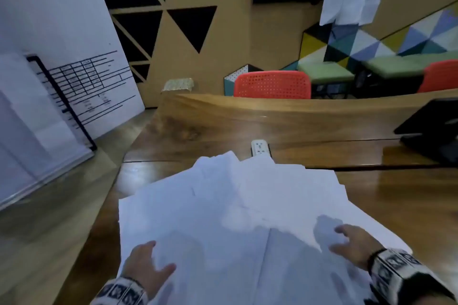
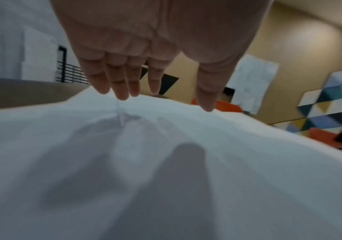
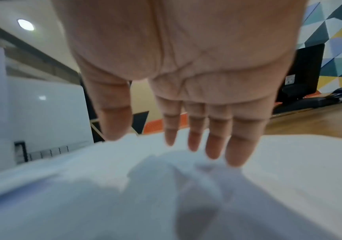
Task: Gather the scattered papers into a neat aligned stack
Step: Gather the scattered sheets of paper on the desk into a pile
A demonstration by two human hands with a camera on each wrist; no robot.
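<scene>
Head view has the messy papers (image 1: 235, 205) fanned over the table (image 1: 371, 205), left hand (image 1: 146, 262) at 7 o'clock, right hand (image 1: 352, 245) at 4, while wrist views show straight, released fingers (image 2: 123, 87) holding nothing.

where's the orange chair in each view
Head: orange chair behind the table, upper middle.
Left wrist: orange patch right of the thumb tip, above the papers.
Right wrist: orange strip between thumb and fingers.
Shared landmark: black triangle wall panel.
</scene>
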